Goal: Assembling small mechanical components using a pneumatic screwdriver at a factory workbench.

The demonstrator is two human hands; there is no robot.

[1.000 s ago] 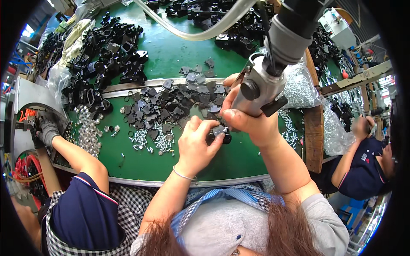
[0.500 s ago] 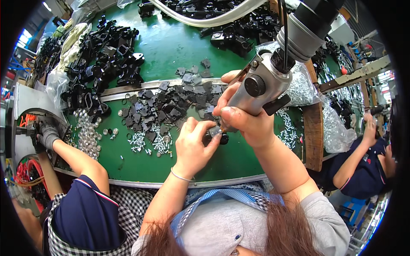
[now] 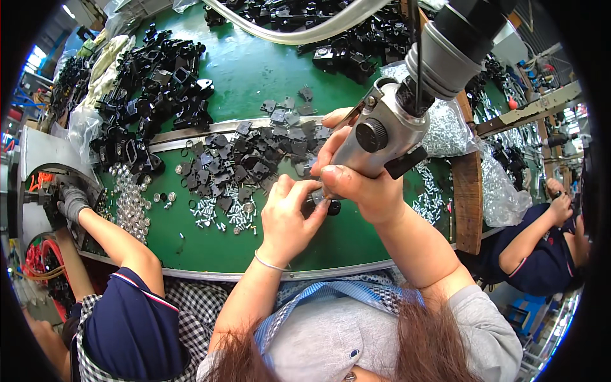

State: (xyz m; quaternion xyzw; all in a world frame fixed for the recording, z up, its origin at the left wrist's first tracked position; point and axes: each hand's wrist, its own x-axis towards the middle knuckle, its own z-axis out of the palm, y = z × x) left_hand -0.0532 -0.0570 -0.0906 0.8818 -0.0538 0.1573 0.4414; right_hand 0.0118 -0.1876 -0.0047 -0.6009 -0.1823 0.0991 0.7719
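Note:
My right hand (image 3: 369,194) is wrapped around the grey metal body of a power screwdriver (image 3: 398,130), which slants down and to the left. Its tip comes down on a small black part (image 3: 333,207) on the green bench. Pinched between thumb and fingers, that part is steadied by my left hand (image 3: 284,213). My fingers cover most of it, so its full shape is hidden. Just beyond my hands lies a pile of flat dark plates (image 3: 254,156). Small silver screws (image 3: 240,210) are scattered left of my left hand.
More screws (image 3: 429,197) lie to the right, beside a wooden board (image 3: 468,204). Round silver pieces (image 3: 130,204) and heaped black parts (image 3: 156,89) are on the left. A clear hose (image 3: 286,32) arcs across the top. Co-workers' arms (image 3: 118,232) show at both sides.
The screwdriver and my right hand have shifted slightly left and come to sit over the black part. My left hand stays in place. The right co-worker's hands have moved lower.

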